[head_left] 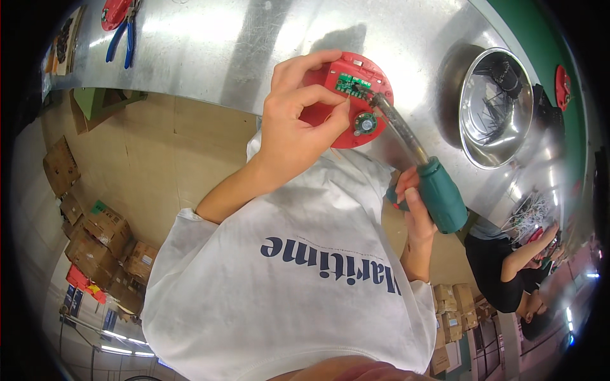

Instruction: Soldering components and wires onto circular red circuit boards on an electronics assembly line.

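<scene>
Two hands show in the head view. At the table's (pixel 406 35) edge, the left hand (pixel 295 120) bends over the red case (pixel 348 140), its pinch unclear; the right hand (pixel 417 206) grasps the iron (pixel 443 197), tip by the green board (pixel 346 82).

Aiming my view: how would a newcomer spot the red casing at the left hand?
At the metal table's near edge is the left hand. It touches a red casing bearing a green circuit board. Unlike the red casings by blue pliers and far right, it is under a soldering iron.
</scene>
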`<state>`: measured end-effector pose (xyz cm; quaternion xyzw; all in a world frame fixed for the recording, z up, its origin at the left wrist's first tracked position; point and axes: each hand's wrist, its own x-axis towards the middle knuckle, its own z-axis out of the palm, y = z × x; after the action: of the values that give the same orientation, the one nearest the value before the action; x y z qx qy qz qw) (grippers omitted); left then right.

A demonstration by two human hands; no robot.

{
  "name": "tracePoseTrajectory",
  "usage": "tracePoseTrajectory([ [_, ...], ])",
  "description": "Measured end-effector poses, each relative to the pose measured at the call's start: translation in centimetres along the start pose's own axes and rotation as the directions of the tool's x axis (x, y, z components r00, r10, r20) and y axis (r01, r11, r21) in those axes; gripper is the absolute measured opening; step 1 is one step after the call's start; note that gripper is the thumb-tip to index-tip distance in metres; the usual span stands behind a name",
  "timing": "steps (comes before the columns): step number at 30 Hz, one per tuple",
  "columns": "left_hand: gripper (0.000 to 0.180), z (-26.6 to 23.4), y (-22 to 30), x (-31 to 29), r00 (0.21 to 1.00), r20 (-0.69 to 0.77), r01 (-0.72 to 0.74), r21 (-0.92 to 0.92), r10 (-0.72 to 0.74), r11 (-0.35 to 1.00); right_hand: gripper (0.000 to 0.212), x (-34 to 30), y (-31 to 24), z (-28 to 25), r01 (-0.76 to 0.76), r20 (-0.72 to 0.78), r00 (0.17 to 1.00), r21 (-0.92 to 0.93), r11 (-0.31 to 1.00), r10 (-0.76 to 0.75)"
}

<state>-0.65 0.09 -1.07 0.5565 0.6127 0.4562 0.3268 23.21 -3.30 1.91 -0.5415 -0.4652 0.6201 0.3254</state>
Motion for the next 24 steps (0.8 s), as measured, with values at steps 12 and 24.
tracePoseTrajectory([
  [12, 0.006, 0.1, 0.2, 0.1, 1.000, -0.009, 0.004, 0.013, -0.004, 1.000, 0.025, -0.3, 1.4, -0.8, 0.100, 0.017, 0.995, -0.102, 0.990, -0.099],
  [24, 0.004, 0.0, 0.4, 0.2, 0.999, -0.001, 0.032, 0.037, -0.032, 0.999, 0.022, -0.7, 1.6, -1.1, 0.032, -0.028, 0.998, -0.533, 0.846, -0.055],
])
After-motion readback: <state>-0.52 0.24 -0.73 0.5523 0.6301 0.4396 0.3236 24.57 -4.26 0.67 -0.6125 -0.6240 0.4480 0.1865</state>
